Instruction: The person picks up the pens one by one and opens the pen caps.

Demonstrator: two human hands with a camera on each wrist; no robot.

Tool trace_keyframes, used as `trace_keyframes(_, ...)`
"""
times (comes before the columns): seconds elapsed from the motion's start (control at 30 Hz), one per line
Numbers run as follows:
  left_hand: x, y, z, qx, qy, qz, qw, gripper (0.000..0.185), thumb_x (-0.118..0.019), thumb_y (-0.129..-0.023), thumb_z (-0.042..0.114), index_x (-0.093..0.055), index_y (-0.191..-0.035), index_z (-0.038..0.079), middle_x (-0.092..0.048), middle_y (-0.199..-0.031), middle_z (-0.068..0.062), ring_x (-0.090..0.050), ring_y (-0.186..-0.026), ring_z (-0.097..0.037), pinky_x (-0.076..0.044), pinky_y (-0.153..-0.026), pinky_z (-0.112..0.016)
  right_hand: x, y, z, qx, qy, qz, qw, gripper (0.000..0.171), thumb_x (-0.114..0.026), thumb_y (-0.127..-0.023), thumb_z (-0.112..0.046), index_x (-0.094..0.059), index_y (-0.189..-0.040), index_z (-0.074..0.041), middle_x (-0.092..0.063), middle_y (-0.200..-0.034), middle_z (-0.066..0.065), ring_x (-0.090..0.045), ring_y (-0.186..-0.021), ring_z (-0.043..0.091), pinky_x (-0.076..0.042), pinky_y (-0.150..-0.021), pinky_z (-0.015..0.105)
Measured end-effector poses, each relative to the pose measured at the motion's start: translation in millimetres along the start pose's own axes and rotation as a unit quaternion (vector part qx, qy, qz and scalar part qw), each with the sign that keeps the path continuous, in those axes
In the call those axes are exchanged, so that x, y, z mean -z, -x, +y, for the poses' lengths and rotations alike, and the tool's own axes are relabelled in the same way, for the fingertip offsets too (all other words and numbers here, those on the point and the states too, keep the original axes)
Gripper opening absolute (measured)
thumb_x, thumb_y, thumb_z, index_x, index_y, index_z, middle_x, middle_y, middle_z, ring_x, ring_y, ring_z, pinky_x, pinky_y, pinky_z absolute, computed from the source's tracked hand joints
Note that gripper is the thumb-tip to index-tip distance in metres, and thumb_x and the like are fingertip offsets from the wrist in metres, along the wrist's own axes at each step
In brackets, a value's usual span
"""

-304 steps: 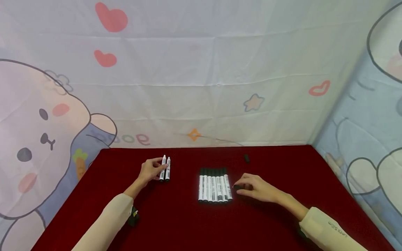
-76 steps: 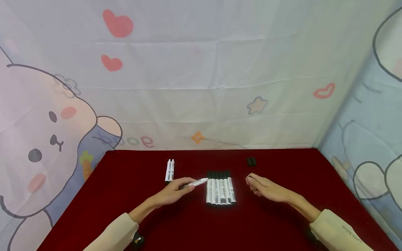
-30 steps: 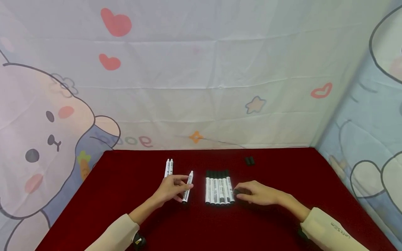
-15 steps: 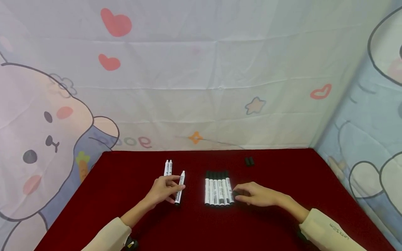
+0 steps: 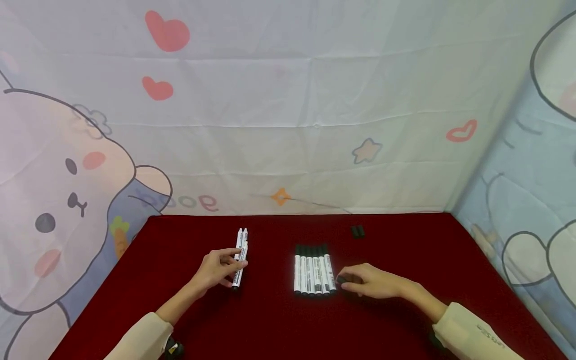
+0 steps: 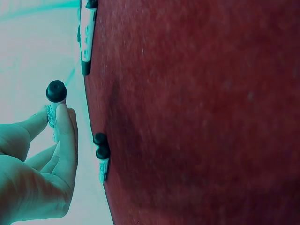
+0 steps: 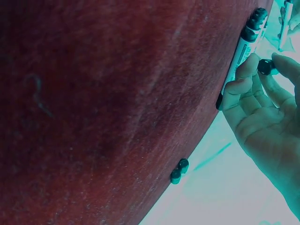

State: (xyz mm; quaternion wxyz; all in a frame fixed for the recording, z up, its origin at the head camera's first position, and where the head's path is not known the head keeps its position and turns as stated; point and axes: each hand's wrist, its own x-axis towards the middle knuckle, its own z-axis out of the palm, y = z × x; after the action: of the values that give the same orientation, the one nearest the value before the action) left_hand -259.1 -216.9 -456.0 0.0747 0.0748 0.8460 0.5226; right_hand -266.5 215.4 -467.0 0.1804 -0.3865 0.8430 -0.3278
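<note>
— What is the left hand point(image 5: 216, 270) doing?

— Its fingers and thumb are pinched round a white marker point(image 5: 239, 270), which it holds slanted just over the red table point(image 5: 405, 250). The marker's far end reaches close to the pair of markers point(image 5: 241, 236) lying side by side further back. From the left wrist camera you can see the marker's dark round end point(image 6: 56, 90) sticking out above the fingertips point(image 6: 64, 123).

— And the right hand point(image 5: 373, 281)?

— It rests on the table just right of the row of markers point(image 5: 312, 270). Between thumb and fingers it pinches a small black cap point(image 5: 342, 280); the right wrist camera shows the cap point(image 7: 266, 66) held at the fingertips, with one finger touching the nearest marker of the row point(image 7: 243, 51).

— How does that row lie?

— Five white markers side by side, touching, black caps on and pointing away from the person, near the middle of the table.

— Anything else out there?

— Two loose black caps point(image 5: 358, 231) lie together at the far side of the table, well apart from the right hand. Behind the table hangs a pale cloth point(image 5: 288, 100) with hearts, a star and a cartoon rabbit.
</note>
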Motion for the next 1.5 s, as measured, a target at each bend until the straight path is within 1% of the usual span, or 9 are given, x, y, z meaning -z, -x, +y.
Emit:
trace_keyframes(0.27,11.4,-8.7,-8.0,0.015,-0.005,0.02,0.9997,0.056,-0.07,-0.099,0.021,-0.052,-0.145,-0.004,-0.072,-0.104,-0.018,-0.068,-0.073,-0.014,-0.063,-0.06,-0.035,-2,0,-1,0.006,0.003,-0.004,1.0,0.036,-0.054,-0.107,-0.029,-0.062,-0.129,-0.001,-0.068,-0.099,0.004,-0.06,-0.069,0.002,-0.055,-0.069,0.021)
trace_keyframes(0.57,17.4,-16.2,-14.7,0.008,-0.035,0.045,0.9983,0.051,-0.069,-0.099,0.015,-0.054,-0.142,-0.006,-0.071,-0.102,-0.021,-0.068,-0.07,-0.014,-0.063,-0.059,-0.035,-4,2,-1,-0.007,-0.009,-0.009,1.0,0.034,-0.055,-0.107,-0.027,-0.063,-0.128,-0.002,-0.065,-0.092,0.0,-0.058,-0.068,0.002,-0.054,-0.066,0.021)
trace_keyframes(0.77,23.5,-27.4,-20.0,0.004,-0.052,0.051,0.9974,0.052,-0.067,-0.101,0.019,-0.052,-0.143,-0.007,-0.069,-0.107,-0.024,-0.066,-0.071,-0.014,-0.063,-0.061,-0.036,-4,4,-1,-0.006,-0.015,-0.011,1.0,0.033,-0.055,-0.107,-0.026,-0.063,-0.128,-0.003,-0.066,-0.095,0.0,-0.059,-0.069,0.002,-0.054,-0.067,0.021)
trace_keyframes(0.9,26.5,-35.8,-25.0,0.02,-0.054,0.059,0.9966,0.052,-0.065,-0.102,0.02,-0.051,-0.146,-0.005,-0.068,-0.111,-0.025,-0.066,-0.072,-0.015,-0.063,-0.063,-0.035,-3,3,0,-0.001,-0.018,-0.013,1.0,0.031,-0.055,-0.107,-0.026,-0.063,-0.127,-0.004,-0.065,-0.094,0.0,-0.059,-0.069,0.002,-0.054,-0.066,0.021)
trace_keyframes(1.0,28.2,-41.5,-29.2,0.03,-0.055,0.063,0.996,0.053,-0.064,-0.103,0.02,-0.049,-0.146,-0.006,-0.066,-0.116,-0.028,-0.066,-0.075,-0.016,-0.063,-0.064,-0.035,-4,2,0,0.001,-0.014,-0.015,1.0,0.032,-0.054,-0.107,-0.027,-0.063,-0.127,-0.004,-0.065,-0.093,0.0,-0.059,-0.069,0.001,-0.054,-0.066,0.021)
trace_keyframes(1.13,29.4,-48.0,-33.3,0.044,-0.048,0.063,0.9959,0.054,-0.062,-0.103,0.02,-0.047,-0.147,-0.007,-0.063,-0.12,-0.03,-0.068,-0.08,-0.018,-0.064,-0.066,-0.037,-4,0,0,0.005,-0.008,-0.013,1.0,0.033,-0.054,-0.107,-0.027,-0.063,-0.127,-0.002,-0.068,-0.099,0.002,-0.06,-0.07,0.0,-0.055,-0.067,0.021)
trace_keyframes(1.23,29.0,-51.8,-35.6,0.051,-0.048,0.066,0.9954,0.053,-0.063,-0.103,0.02,-0.047,-0.147,-0.007,-0.063,-0.12,-0.03,-0.069,-0.081,-0.019,-0.064,-0.067,-0.037,-4,0,0,0.007,-0.007,-0.012,1.0,0.034,-0.054,-0.107,-0.026,-0.063,-0.128,-0.001,-0.068,-0.101,0.004,-0.06,-0.07,0.001,-0.055,-0.067,0.021)
trace_keyframes(1.4,27.9,-56.0,-38.1,0.049,-0.059,0.067,0.9948,0.052,-0.063,-0.103,0.02,-0.05,-0.145,-0.008,-0.065,-0.117,-0.03,-0.07,-0.08,-0.019,-0.064,-0.066,-0.036,-5,-1,1,0.003,-0.007,-0.015,1.0,0.034,-0.054,-0.107,-0.026,-0.063,-0.128,-0.002,-0.067,-0.096,0.002,-0.06,-0.069,0.001,-0.054,-0.067,0.021)
trace_keyframes(1.5,27.5,-60.2,-37.4,0.05,-0.06,0.069,0.9945,0.052,-0.064,-0.103,0.02,-0.05,-0.145,-0.007,-0.065,-0.115,-0.028,-0.07,-0.079,-0.019,-0.064,-0.065,-0.036,-5,0,1,0.002,-0.005,-0.015,1.0,0.034,-0.054,-0.107,-0.027,-0.063,-0.128,-0.002,-0.068,-0.098,0.003,-0.06,-0.069,0.001,-0.054,-0.067,0.021)
